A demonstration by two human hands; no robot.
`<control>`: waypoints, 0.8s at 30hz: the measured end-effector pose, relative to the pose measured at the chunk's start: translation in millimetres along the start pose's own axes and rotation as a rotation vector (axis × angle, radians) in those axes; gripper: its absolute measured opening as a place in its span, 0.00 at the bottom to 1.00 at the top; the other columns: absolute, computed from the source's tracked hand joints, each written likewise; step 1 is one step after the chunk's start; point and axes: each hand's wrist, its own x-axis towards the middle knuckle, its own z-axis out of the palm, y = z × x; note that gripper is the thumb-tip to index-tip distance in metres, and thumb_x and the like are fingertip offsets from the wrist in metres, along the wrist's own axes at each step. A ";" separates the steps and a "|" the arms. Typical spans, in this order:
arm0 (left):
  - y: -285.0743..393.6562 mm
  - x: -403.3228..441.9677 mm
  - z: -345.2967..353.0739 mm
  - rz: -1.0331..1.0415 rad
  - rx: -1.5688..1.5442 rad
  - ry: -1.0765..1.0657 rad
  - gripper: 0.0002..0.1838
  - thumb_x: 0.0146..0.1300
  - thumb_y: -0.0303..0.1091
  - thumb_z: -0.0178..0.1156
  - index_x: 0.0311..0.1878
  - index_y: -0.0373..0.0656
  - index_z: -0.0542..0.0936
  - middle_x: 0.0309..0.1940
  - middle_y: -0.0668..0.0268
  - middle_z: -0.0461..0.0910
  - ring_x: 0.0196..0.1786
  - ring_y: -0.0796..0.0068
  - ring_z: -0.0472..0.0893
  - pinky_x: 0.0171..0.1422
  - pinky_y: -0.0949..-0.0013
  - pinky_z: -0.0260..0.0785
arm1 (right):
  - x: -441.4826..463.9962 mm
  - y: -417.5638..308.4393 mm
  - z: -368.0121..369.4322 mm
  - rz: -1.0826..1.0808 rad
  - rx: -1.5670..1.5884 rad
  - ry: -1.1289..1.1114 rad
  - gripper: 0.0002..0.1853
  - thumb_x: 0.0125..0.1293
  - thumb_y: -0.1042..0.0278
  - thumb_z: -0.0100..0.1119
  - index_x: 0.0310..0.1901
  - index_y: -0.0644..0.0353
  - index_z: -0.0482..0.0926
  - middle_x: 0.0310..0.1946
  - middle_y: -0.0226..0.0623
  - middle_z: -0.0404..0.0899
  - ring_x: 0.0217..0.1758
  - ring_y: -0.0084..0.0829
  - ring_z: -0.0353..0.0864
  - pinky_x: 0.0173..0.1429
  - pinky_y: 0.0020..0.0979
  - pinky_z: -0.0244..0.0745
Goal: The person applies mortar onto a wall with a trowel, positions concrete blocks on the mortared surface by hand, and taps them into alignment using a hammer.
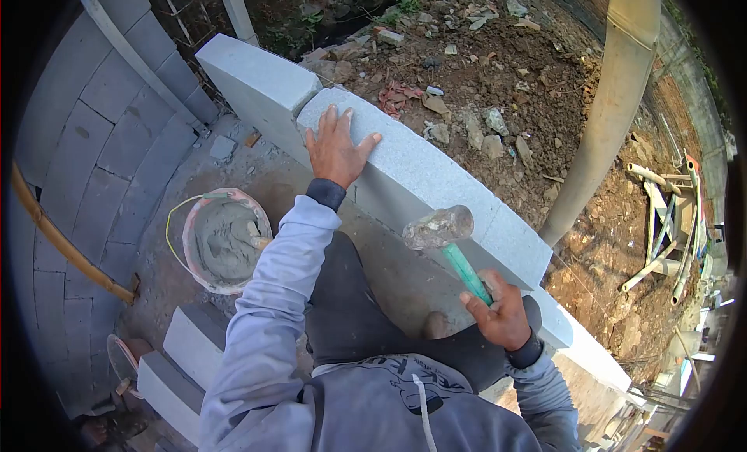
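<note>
My left hand [340,148] lies with fingers spread on the top of a pale grey lightweight block [424,175], close to its far end. That block sits in a low wall, with a narrow joint between it and a neighbouring block [257,74]. In my right hand [502,310] is a mallet [440,228], gripped by its green handle. The mallet's worn, mortar-smeared head is up near the inner edge of the wall; I cannot tell whether it touches the block.
A bucket of wet mortar [189,246] stands on the floor to my left. Loose blocks [167,390] lie behind it, and a block wall [109,140] rises further left. Beyond the low wall are rubble and soil [498,102], a leaning pole [607,117] and a pile of pipes [661,257].
</note>
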 end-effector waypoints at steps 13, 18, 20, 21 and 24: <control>12.8 -1.4 -8.9 -0.099 0.080 -0.103 0.38 0.57 0.61 0.62 0.65 0.47 0.72 0.70 0.52 0.61 0.73 0.58 0.60 0.69 0.36 0.50 | 101.3 18.7 14.2 0.052 -0.449 0.232 0.16 0.65 0.56 0.58 0.45 0.60 0.73 0.19 0.48 0.76 0.27 0.53 0.79 0.31 0.49 0.70; 12.3 2.2 -10.0 -0.100 0.097 -0.131 0.38 0.57 0.62 0.61 0.65 0.47 0.72 0.71 0.52 0.61 0.72 0.57 0.60 0.67 0.33 0.51 | 102.9 20.2 14.9 0.055 -0.313 0.271 0.17 0.65 0.56 0.59 0.46 0.59 0.73 0.19 0.48 0.77 0.27 0.54 0.79 0.32 0.50 0.70; 13.7 2.8 -12.1 -0.096 0.107 -0.132 0.39 0.56 0.63 0.61 0.65 0.47 0.72 0.71 0.52 0.61 0.72 0.57 0.61 0.67 0.32 0.52 | 99.2 3.8 15.6 0.041 -0.260 0.295 0.16 0.65 0.56 0.59 0.46 0.59 0.74 0.20 0.48 0.77 0.28 0.54 0.79 0.32 0.50 0.70; 13.2 1.4 -12.0 -0.099 0.111 -0.134 0.39 0.56 0.63 0.61 0.65 0.48 0.72 0.71 0.52 0.61 0.72 0.57 0.61 0.66 0.32 0.52 | 98.0 -1.6 16.7 0.036 -0.247 0.305 0.16 0.64 0.56 0.59 0.46 0.59 0.74 0.20 0.48 0.77 0.28 0.54 0.79 0.32 0.50 0.70; 10.3 1.9 -7.8 -0.082 0.116 -0.121 0.39 0.56 0.64 0.60 0.65 0.48 0.72 0.70 0.52 0.61 0.72 0.56 0.62 0.65 0.30 0.53 | 103.3 -9.0 21.7 0.017 -0.255 0.338 0.15 0.64 0.56 0.59 0.44 0.58 0.75 0.19 0.48 0.77 0.27 0.54 0.79 0.32 0.49 0.70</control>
